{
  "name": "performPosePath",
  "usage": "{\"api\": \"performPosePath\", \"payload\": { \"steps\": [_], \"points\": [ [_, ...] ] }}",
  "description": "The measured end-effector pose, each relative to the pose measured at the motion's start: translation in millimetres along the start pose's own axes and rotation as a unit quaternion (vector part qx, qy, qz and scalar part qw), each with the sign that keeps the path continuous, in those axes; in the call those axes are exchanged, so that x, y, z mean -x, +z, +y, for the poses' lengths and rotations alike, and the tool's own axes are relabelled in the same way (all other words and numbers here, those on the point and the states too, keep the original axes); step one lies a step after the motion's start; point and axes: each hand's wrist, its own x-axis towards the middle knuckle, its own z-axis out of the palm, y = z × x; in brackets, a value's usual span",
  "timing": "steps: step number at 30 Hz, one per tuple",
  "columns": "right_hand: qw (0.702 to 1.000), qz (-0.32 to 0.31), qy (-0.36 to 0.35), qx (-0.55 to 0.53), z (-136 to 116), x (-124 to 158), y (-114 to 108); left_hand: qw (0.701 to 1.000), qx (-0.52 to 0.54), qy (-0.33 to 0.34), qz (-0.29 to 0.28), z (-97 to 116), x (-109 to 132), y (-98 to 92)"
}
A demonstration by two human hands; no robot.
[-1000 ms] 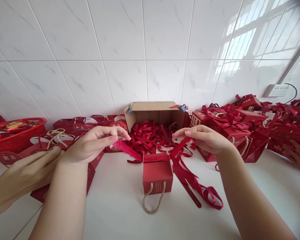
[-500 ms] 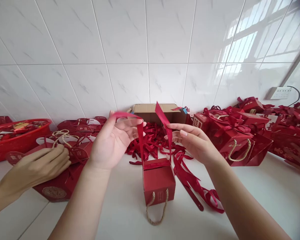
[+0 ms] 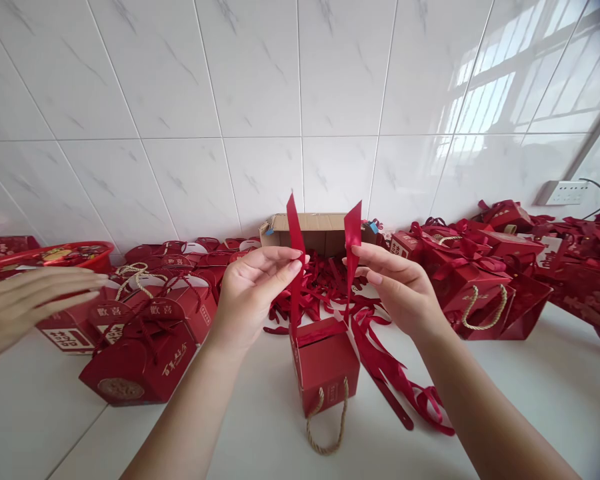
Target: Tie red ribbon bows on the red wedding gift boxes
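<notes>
A small red gift box (image 3: 327, 363) with a twisted rope handle (image 3: 329, 447) stands on the white table before me. One red ribbon (image 3: 295, 287) rises from its two sides. My left hand (image 3: 260, 283) pinches one ribbon end between thumb and fingers, above the box's left side. The other ribbon end (image 3: 353, 230) is pinched by my right hand (image 3: 395, 283) above the right side. Both tips stick up past my fingers. Loose red ribbons (image 3: 400, 373) lie to the right of the box, and more are heaped behind it.
An open cardboard carton (image 3: 320, 223) stands against the tiled wall. Finished-looking red boxes with bows (image 3: 473, 287) crowd the right, and other red boxes (image 3: 145, 367) the left. Another person's hand (image 3: 35, 303) is at far left, near a red basin (image 3: 80, 252).
My left hand has turned and closed from spread fingers to a pinch, and its ribbon end now points up. The other person's hand at left has drawn back from the box there.
</notes>
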Motion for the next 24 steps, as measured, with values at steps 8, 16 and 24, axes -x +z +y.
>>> {"api": "performPosePath", "payload": {
  "steps": [8, 16, 24],
  "points": [
    [1.0, 0.013, -0.004, -0.004, -7.1, 1.0, 1.6, 0.999, 0.029, -0.015, -0.021, 6.7, -0.1, 1.6],
    [0.996, 0.083, -0.01, 0.041, -9.9, 1.7, 6.1, 0.994, 0.079, -0.069, -0.012, 14.5, 2.6, 3.6],
    [0.99, 0.136, -0.026, 0.026, -19.0, 1.3, 6.6, 0.987, 0.132, -0.085, -0.011, 16.4, 1.3, 6.4]
  ]
}}
